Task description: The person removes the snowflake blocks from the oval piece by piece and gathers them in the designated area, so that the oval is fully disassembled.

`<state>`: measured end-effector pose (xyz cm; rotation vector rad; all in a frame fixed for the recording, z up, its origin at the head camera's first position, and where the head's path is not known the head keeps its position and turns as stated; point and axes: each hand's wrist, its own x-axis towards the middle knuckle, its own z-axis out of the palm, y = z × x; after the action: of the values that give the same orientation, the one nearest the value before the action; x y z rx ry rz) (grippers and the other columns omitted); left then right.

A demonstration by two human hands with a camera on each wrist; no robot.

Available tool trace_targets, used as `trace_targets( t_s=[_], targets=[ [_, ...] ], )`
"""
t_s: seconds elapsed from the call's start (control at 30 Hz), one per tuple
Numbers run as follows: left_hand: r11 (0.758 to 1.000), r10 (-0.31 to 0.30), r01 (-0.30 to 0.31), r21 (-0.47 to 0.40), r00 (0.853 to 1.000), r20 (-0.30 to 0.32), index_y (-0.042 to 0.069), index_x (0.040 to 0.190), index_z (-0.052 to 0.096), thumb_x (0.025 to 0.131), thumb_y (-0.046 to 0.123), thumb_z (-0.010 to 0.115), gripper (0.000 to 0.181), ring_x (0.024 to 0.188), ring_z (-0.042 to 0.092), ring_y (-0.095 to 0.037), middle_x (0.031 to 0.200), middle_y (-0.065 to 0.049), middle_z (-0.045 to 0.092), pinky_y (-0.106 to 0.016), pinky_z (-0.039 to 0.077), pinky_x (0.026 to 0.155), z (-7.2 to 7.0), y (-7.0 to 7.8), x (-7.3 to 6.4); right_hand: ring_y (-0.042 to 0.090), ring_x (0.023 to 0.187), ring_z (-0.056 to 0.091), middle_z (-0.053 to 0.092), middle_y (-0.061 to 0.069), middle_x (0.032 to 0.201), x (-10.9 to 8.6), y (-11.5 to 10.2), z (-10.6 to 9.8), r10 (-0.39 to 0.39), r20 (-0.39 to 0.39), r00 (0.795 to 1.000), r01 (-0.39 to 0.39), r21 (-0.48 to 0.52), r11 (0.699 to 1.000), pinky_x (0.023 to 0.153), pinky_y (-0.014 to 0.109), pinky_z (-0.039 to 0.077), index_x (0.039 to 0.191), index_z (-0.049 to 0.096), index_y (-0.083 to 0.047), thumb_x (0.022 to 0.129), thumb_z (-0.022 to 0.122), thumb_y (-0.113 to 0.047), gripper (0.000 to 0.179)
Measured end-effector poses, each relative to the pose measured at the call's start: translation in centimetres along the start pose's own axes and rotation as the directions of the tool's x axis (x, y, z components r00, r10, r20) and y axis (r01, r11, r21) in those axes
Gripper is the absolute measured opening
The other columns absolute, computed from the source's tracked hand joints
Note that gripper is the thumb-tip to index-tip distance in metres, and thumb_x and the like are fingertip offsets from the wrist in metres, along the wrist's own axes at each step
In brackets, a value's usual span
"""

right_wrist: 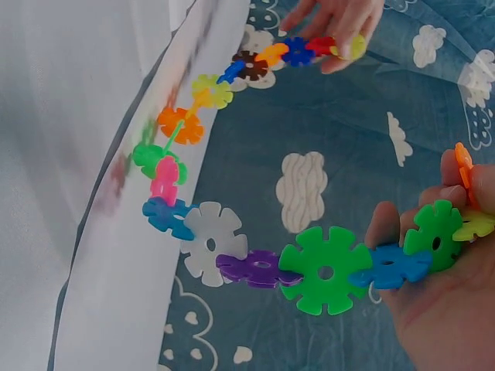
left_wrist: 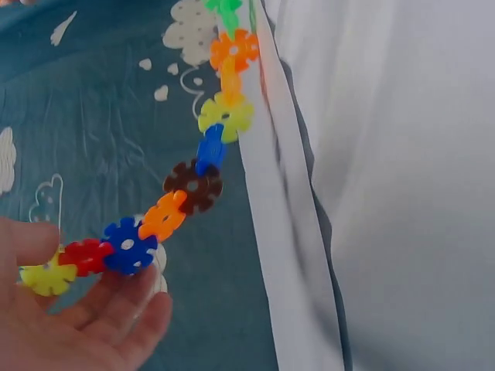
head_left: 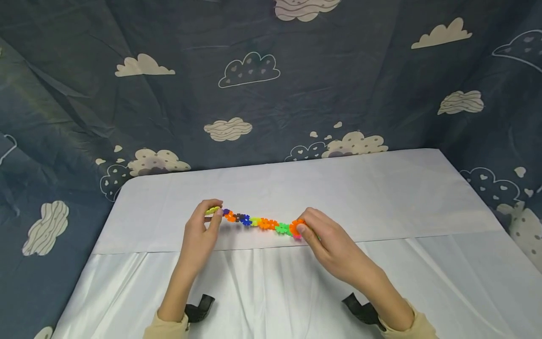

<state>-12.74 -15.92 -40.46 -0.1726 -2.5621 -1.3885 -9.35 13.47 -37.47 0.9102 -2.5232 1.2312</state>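
A chain of colourful plastic snowflake discs [head_left: 267, 224], slotted into one another, stretches between my two hands above the white table. My left hand [head_left: 199, 240] pinches the yellow disc [left_wrist: 49, 278] at one end between thumb and fingers. Beside it in the left wrist view come a red disc [left_wrist: 85, 256] and a dark blue disc [left_wrist: 130, 246]. My right hand [head_left: 338, 249] grips the opposite end, around a yellow disc [right_wrist: 475, 225] and an orange disc [right_wrist: 463, 164]. In the right wrist view the chain sags in a curve, with a large green disc [right_wrist: 326, 270] near that hand.
White cloth covers the table [head_left: 381, 197], with a fold seam running across it. Behind stands a dark blue curtain [head_left: 178, 108] printed with clouds. Black straps [head_left: 199, 308] hang at both wrists.
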Motion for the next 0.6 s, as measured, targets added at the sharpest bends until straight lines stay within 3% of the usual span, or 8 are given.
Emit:
trace_targets(
  t_s=[0.17, 0.27, 0.43, 0.6],
  targets=[
    [0.983, -0.184, 0.183, 0.033, 0.983, 0.018, 0.015, 0.135, 0.05, 0.102, 0.025, 0.052, 0.034, 0.109, 0.053, -0.026, 0.128, -0.005, 0.056, -0.043, 0.045, 0.09, -0.6, -0.8, 0.3, 0.007, 0.075, 0.043, 0.043, -0.012, 0.083, 0.0, -0.1, -0.1, 0.002, 0.005, 1.0, -0.001, -0.005, 1.0, 0.063, 0.023, 0.04, 0.091, 0.052, -0.022, 0.103, 0.052, -0.015, 0.014],
    [0.968, -0.247, 0.245, 0.049, 0.968, 0.037, 0.014, 0.139, 0.046, 0.102, 0.026, 0.052, 0.04, 0.11, 0.051, -0.03, 0.134, -0.009, 0.052, -0.047, 0.042, 0.092, -0.9, -1.4, 0.5, 0.007, 0.075, 0.042, 0.043, -0.011, 0.082, 0.0, -0.2, -0.1, 0.001, 0.004, 1.0, -0.001, -0.012, 1.0, 0.063, 0.023, 0.039, 0.091, 0.053, -0.021, 0.103, 0.052, -0.015, 0.014],
    [0.972, -0.216, 0.211, 0.105, 0.976, 0.03, 0.009, 0.137, 0.049, 0.1, 0.023, 0.054, 0.04, 0.128, 0.038, -0.032, 0.142, -0.013, 0.043, -0.053, 0.032, 0.104, -1.0, -1.5, 0.5, 0.007, 0.076, 0.043, 0.044, -0.011, 0.084, 0.0, -0.3, -0.3, 0.001, -0.004, 1.0, -0.001, -0.035, 0.999, 0.064, 0.023, 0.04, 0.091, 0.054, -0.021, 0.103, 0.052, -0.014, 0.013],
    [0.984, -0.134, 0.125, 0.128, 0.989, 0.064, 0.012, 0.133, 0.055, 0.1, 0.022, 0.055, 0.034, 0.131, 0.037, -0.029, 0.141, -0.009, 0.046, -0.055, 0.034, 0.103, -0.6, 0.1, -0.1, 0.006, 0.077, 0.043, 0.044, -0.011, 0.085, -0.1, -0.5, -0.5, 0.02, -0.022, 1.0, -0.022, -0.073, 0.997, 0.065, 0.022, 0.04, 0.092, 0.055, -0.019, 0.102, 0.054, -0.014, 0.012]
  ],
)
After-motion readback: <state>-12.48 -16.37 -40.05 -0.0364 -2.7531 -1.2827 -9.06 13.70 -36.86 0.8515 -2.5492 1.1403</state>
